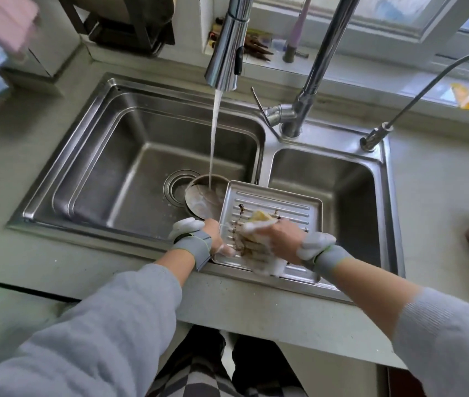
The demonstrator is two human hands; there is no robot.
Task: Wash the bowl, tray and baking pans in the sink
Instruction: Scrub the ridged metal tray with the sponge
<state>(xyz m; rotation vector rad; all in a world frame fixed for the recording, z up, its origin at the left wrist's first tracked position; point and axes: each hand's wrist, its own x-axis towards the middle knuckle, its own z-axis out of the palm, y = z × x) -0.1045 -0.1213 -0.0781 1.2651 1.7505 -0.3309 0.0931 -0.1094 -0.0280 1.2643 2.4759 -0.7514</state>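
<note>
Tray (285, 202) tilted on sink (64, 173) rim

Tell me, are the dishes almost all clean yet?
Not yet. Nothing looks finished. The ridged metal tray is being scrubbed: the left hand holds its edge, and the right hand rubs a soapy yellow sponge over brown streaks. The round pan sits under the running water, still cloudy inside. No bowl is clearly in sight.
</note>
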